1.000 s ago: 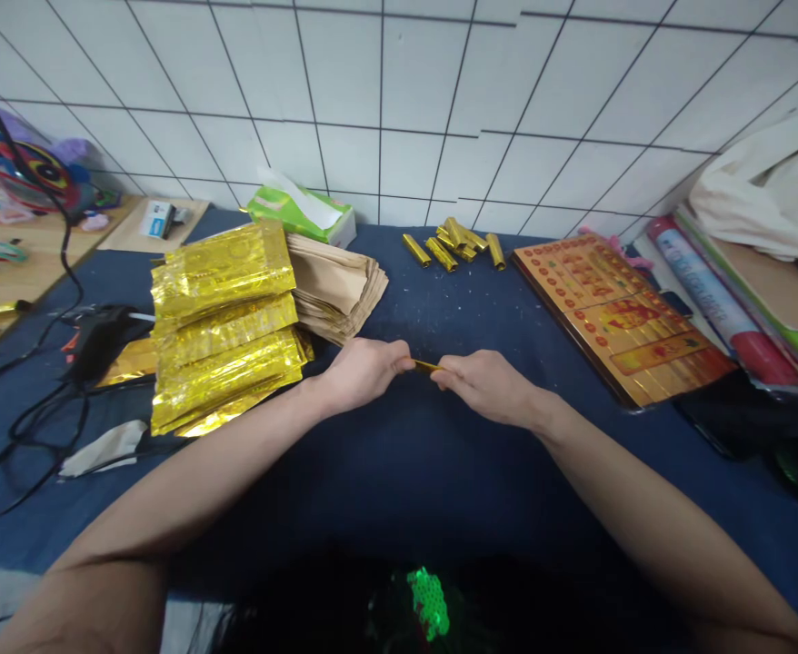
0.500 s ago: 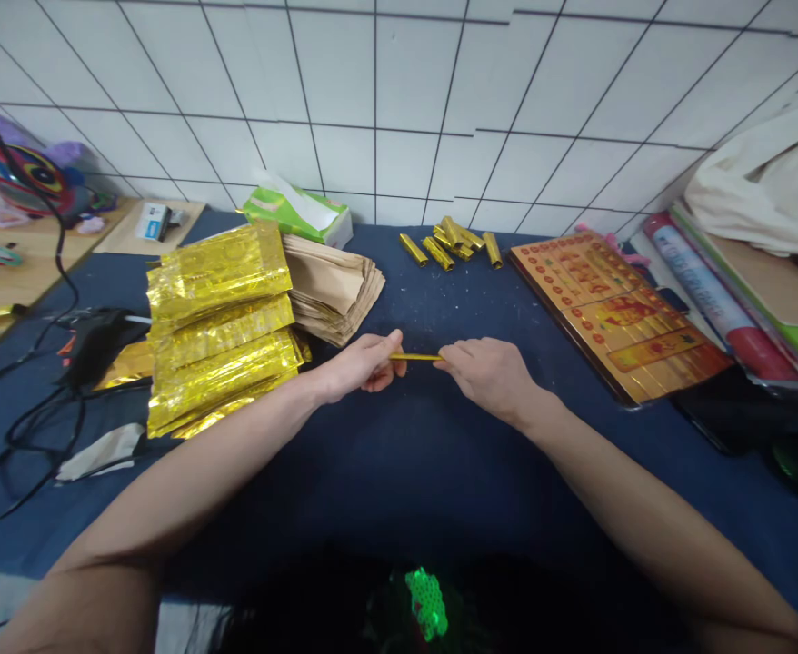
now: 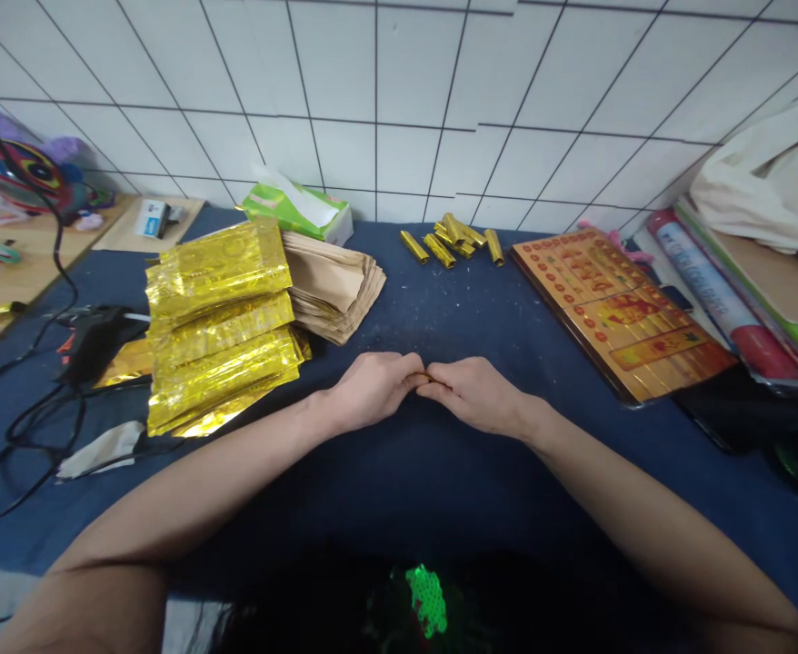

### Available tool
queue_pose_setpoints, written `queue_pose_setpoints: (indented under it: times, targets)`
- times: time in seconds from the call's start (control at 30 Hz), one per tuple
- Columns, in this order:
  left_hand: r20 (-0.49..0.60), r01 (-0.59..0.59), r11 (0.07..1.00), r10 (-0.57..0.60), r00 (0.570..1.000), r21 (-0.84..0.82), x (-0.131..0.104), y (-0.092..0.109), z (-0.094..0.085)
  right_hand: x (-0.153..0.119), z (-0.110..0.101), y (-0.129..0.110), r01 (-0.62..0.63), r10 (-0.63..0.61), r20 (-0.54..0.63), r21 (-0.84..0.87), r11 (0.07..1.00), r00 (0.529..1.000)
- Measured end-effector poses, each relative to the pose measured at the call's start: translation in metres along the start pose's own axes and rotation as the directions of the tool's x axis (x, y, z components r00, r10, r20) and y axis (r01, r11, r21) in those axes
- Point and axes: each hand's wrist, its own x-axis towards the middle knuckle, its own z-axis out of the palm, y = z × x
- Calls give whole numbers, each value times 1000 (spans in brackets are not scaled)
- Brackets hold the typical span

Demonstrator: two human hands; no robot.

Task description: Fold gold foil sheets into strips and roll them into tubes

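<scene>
Over the dark blue cloth, my left hand (image 3: pixel 382 386) and my right hand (image 3: pixel 471 391) meet, their fingertips close together. Both are closed on a thin strip of gold foil paper (image 3: pixel 427 375); only a sliver of it shows between the fingers, the rest is covered. To the left lies a fanned stack of gold foil sheets (image 3: pixel 218 336), with a pile of brown paper (image 3: pixel 334 286) beside it. Several short rolled gold foil tubes (image 3: pixel 450 241) rest beyond my hands, near the wall.
A green tissue box (image 3: pixel 296 213) stands by the tiled wall. At left are a black glue gun (image 3: pixel 99 341) and its looped cable. On the right lie an orange-gold printed pack (image 3: pixel 621 313), a red and blue roll (image 3: pixel 719 295) and a pale cloth bag (image 3: pixel 773 186).
My hands have drawn together and slightly toward me. The gold strip, which spanned a gap between them, is now mostly covered by my fingers.
</scene>
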Motion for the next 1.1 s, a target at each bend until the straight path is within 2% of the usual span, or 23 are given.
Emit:
queue_pose_setpoints:
  times: [0.1,0.2,0.3,0.43,0.53,0.63,0.7,0.77,0.83,0.9,0.97,1.03,1.1]
  targets:
    - [3,25,993,-25,1000,-116,0,-3,-2,-1,-4,4,2,-4,46,43,999,999]
    - [-30,97,967,-107,994,-236,0,-8,-5,-3,-14,11,-32,26,62,97,995,998]
    - [-94,122,949,-155,983,-292,0,-11,-7,-4,-21,16,-39,38,21,97,995,999]
    - [-132,124,940,-173,976,-319,1,-9,-8,-5,-19,16,4,-4,-35,-9,1000,999]
    - [-21,214,868,-250,968,-448,4,-9,-10,-6,-13,14,-6,-10,-101,-160,987,995]
    - [198,384,656,-342,919,-650,8,-11,-12,-6,-5,13,-15,-66,-232,-332,943,970]
    - [336,481,522,-352,873,-704,10,-13,-13,-5,-1,14,-18,-118,-298,-415,909,947]
    - [389,517,482,-345,854,-707,11,-15,-13,-4,1,15,-26,-143,-336,-453,891,931]
    - [335,485,554,-356,873,-676,11,-15,-12,-3,1,15,-25,-143,-343,-442,897,929]
    - [218,412,725,-352,910,-552,10,-12,-9,-3,0,14,-22,-119,-328,-396,918,937]
    - [99,319,884,-303,948,-342,8,-7,-6,-2,-1,10,-9,-85,-285,-314,950,955]
    - [46,237,957,-233,971,-165,5,-1,-2,-1,0,6,3,-42,-196,-192,981,980]
    - [52,177,981,-174,983,-82,3,3,1,0,1,2,-7,0,-86,-74,997,996]
